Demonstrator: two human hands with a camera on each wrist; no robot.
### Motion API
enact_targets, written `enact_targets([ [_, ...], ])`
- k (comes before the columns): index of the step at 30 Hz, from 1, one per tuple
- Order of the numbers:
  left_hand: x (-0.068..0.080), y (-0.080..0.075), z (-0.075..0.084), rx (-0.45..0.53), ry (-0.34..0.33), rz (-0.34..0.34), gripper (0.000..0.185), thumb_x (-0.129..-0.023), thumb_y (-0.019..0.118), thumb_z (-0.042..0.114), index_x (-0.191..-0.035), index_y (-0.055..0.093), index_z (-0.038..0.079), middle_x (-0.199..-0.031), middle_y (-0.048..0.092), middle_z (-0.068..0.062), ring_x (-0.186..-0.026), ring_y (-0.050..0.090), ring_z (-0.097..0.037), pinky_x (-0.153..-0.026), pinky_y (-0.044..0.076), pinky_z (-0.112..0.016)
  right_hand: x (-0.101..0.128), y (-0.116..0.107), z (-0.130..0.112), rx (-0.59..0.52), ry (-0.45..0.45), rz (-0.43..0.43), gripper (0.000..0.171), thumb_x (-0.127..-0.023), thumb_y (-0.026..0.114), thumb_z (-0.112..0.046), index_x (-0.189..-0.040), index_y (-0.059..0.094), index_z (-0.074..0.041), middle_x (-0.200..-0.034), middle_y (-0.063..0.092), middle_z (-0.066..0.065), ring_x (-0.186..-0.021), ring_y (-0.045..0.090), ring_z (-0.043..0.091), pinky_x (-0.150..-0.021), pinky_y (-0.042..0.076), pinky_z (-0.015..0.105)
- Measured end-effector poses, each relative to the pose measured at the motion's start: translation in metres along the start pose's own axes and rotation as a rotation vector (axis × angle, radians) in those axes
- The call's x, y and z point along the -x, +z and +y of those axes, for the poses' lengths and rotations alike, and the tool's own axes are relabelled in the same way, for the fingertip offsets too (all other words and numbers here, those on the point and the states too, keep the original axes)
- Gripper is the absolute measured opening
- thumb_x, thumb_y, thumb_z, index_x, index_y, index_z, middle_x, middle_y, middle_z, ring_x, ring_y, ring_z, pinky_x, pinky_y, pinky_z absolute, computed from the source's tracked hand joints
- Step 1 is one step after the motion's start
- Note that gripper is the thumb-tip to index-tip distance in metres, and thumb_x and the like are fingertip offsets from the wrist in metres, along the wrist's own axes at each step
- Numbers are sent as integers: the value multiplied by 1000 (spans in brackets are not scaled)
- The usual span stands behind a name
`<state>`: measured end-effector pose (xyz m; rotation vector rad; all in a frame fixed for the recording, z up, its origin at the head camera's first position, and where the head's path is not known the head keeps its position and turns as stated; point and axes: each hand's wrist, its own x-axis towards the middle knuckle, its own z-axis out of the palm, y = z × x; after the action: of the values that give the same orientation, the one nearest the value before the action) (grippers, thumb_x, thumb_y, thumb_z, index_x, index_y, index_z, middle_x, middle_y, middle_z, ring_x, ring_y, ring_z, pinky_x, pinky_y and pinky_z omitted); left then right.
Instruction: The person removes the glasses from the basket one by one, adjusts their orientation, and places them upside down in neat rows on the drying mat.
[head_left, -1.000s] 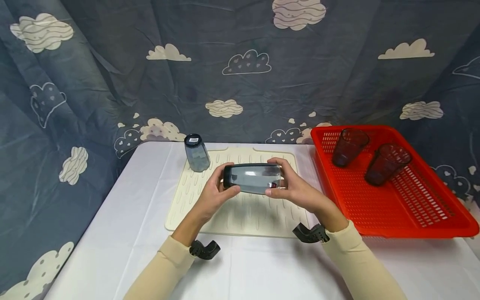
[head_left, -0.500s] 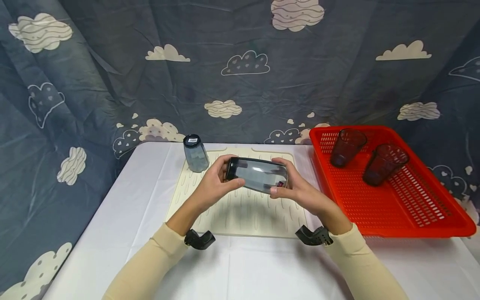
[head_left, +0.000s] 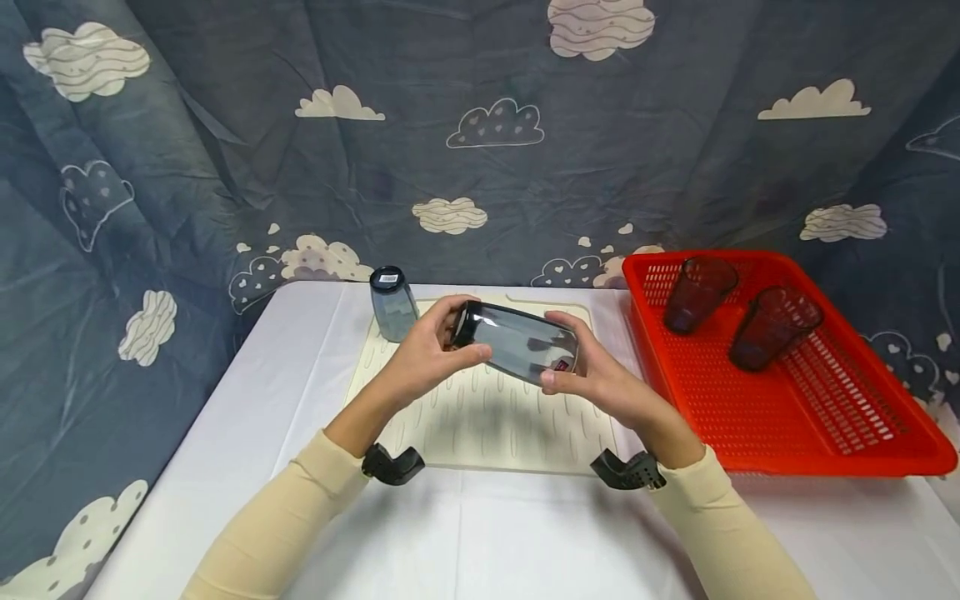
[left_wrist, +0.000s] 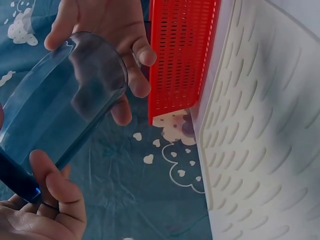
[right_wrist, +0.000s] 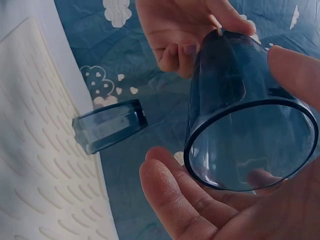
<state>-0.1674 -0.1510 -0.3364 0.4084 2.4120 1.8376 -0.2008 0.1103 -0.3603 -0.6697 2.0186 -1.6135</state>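
Note:
Between both hands, a smoky blue drinking glass (head_left: 517, 340) lies on its side above the cream mat (head_left: 487, 425). My left hand (head_left: 431, 350) grips its dark, thick base, thumb on the near side. At the rim end, my right hand (head_left: 592, 367) holds it with thumb and fingers on opposite sides. The open mouth of the glass (right_wrist: 250, 145) faces the right palm in the right wrist view. A second glass of the same kind (head_left: 393, 308) stands upside down on the mat's back left corner, a white label on its base.
A red plastic basket (head_left: 757, 417) stands at the right, with two tinted glasses, one (head_left: 697, 296) behind the other (head_left: 772, 329), leaning inside. A white cloth (head_left: 420, 542) covers the table. A dark cloud-print curtain (head_left: 480, 192) hangs behind and at the left.
The held glass has tilted, its base end rising with the left hand while the rim end sits lower and slightly right. The standing glass and the basket have stayed put.

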Motion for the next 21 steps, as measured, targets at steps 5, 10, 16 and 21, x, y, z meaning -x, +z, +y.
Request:
enact_targets([
  [5,-4,-7,11,-79,23,6,65,-90,72,15,-147,40,11,-129,60,-15,-108,65,-25,-89,55,-34,-2,1,-1,9,-4,9,87,-92,66,-19,-157,9,-20,-145,31,24,-117,50,38,-86,56,35],
  [10,-9,-20,32,-223,30,22,68,-87,76,22,-145,43,12,-126,62,-13,-102,66,-25,-84,57,-35,-3,-2,-3,66,-48,10,90,-91,68,-22,-157,6,-21,-145,39,25,-119,55,41,-88,55,39],
  [16,-17,-33,55,-442,43,40,72,-83,78,30,-145,44,14,-125,64,-9,-97,69,-22,-81,58,-36,1,-5,-2,102,-92,15,84,-96,62,-13,-158,5,-13,-144,45,28,-124,57,44,-97,54,38],
  [21,-25,-36,64,-649,46,56,69,-82,79,37,-140,49,16,-116,69,-6,-88,70,-19,-78,56,-36,5,-3,1,137,-58,84,76,-98,60,-13,-157,12,-10,-148,42,25,-129,54,43,-102,53,42],
])
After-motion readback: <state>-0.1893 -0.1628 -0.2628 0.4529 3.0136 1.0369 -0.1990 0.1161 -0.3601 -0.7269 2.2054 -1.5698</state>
